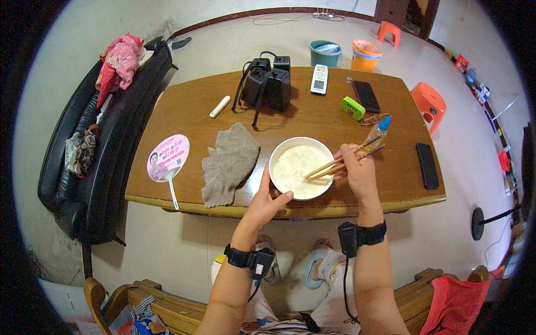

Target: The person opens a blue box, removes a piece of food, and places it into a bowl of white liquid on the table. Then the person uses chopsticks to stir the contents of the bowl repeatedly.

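A white bowl stands near the front edge of the wooden table. Pale, creamy batter-like food fills much of it. With thumb and fingers spread around the bowl's left and front rim, my left hand steadies it. My right hand grips a pair of wooden chopsticks, their tips dipped in the pale food. Just beyond that hand is a clear squeeze bottle with a blue cap, partly covered by the chopsticks' upper ends.
Left of the bowl lie a grey cloth and a pink hand fan. Black boxy devices with straps, a white remote control, a green gadget and a dark phone sit farther back. Another phone rests at right.
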`<state>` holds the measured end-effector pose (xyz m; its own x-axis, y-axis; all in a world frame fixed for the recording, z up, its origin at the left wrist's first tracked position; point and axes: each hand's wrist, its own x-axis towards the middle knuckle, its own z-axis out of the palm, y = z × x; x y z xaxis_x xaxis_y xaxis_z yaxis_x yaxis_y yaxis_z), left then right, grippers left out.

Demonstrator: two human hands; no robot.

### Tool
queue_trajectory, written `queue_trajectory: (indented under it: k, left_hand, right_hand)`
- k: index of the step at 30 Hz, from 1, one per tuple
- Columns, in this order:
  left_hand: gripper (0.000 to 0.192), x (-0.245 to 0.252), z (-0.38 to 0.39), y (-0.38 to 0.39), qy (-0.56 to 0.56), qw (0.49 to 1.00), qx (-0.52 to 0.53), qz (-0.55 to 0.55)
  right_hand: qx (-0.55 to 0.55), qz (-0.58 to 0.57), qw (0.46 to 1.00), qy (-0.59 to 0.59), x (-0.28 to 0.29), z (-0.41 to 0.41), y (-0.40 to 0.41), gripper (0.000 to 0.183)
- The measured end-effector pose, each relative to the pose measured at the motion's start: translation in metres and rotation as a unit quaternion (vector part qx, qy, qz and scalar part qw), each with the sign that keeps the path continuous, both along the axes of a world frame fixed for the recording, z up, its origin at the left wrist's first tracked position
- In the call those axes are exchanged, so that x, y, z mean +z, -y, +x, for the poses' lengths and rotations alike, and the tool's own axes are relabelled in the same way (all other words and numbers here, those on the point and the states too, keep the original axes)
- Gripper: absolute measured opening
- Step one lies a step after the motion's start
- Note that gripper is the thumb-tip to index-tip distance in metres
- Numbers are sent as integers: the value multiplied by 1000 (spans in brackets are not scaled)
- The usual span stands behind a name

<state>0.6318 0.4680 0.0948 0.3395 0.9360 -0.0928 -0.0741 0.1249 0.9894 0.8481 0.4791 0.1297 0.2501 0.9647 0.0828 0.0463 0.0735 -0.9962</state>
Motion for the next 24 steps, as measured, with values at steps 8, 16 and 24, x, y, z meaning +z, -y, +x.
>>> queue_trajectory:
  k: [8, 16, 24]
  left_hand:
    - [84, 2, 0, 0, -8, 1000, 4, 2]
    - [82, -1, 1, 0, -21, 1000, 9, 13]
    - [81, 0, 1, -1, -20, 999, 7, 29]
  right_hand:
    - [-65, 40, 996, -46, 12, 4, 3, 34]
    - [-73, 47, 996, -9, -1, -2, 0, 32]
    - [9, -12, 998, 62, 6, -5, 6, 31]
